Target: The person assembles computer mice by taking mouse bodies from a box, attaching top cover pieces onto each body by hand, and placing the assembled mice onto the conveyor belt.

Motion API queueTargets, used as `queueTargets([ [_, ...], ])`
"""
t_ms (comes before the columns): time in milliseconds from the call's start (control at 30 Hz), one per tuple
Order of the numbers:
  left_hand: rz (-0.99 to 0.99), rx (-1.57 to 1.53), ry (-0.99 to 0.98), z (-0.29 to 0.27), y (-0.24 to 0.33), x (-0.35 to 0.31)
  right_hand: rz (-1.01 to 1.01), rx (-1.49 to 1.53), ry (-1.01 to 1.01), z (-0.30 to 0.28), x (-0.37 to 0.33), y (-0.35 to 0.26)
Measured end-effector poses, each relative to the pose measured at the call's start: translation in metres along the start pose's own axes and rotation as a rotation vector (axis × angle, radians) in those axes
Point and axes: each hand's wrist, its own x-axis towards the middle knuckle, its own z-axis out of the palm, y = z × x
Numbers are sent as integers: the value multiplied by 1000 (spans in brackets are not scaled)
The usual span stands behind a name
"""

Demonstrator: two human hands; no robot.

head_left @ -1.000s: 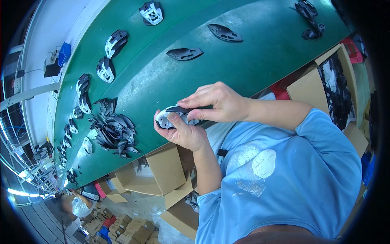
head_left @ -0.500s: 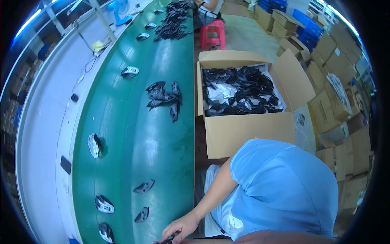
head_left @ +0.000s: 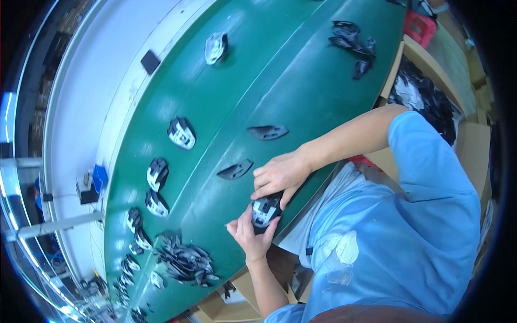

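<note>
A white-and-black computer mouse (head_left: 263,213) is held between my two hands just above the near edge of the green belt. My left hand (head_left: 252,237) closes around its lower end, thumb and fingers on opposite sides. From above, my right hand (head_left: 283,172) grips the upper end and covers part of it. Beyond my right hand, two loose dark curved shell pieces lie on the belt, a nearer shell (head_left: 235,169) and a farther shell (head_left: 267,132).
Part-built mice stand in a row along the belt's far side, one mouse (head_left: 181,133) among them. A pile of dark shells (head_left: 186,261) lies at lower left, a smaller shell cluster (head_left: 353,46) at upper right. An open carton (head_left: 390,70) of dark parts stands beside the belt.
The view has swung toward the left and turned. My left hand has come into view, and the mouse shows between both hands, where before only my right hand showed at the lower edge.
</note>
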Motion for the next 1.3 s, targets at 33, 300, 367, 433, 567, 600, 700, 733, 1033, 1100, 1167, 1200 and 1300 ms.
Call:
queueTargets([
  [33,-1,-10,-1,2,0,0,-12,21,-5,1,2,4],
  [300,-93,-86,11,-8,-15,-7,-5,-14,293,11,1,-11],
  [367,-4,-109,225,-15,-33,12,31,43,480,-11,-14,-36],
  [433,-3,25,289,-24,-18,86,109,-81,641,-44,-50,-51],
  [567,-18,226,381,-1,-39,220,484,-439,709,-117,-153,-57],
  [600,-48,260,379,7,-56,243,594,-556,654,-133,-181,-56],
  [700,79,470,454,16,-71,268,972,-664,477,-160,-240,-54],
  [733,75,259,402,12,-54,270,1029,-729,452,-159,-258,-48],
  [1033,-261,-339,562,-57,-12,26,560,-267,374,-103,-71,-10],
  [1100,-403,-289,687,-73,-1,-55,532,-358,376,-80,-36,20],
  [1167,-486,-124,775,-91,19,-137,626,-356,190,-82,-33,34],
  [1200,-664,40,829,-102,29,-182,694,-342,196,-78,-34,41],
  [1300,-1258,393,1157,-130,88,-322,798,-111,244,-89,-49,59],
])
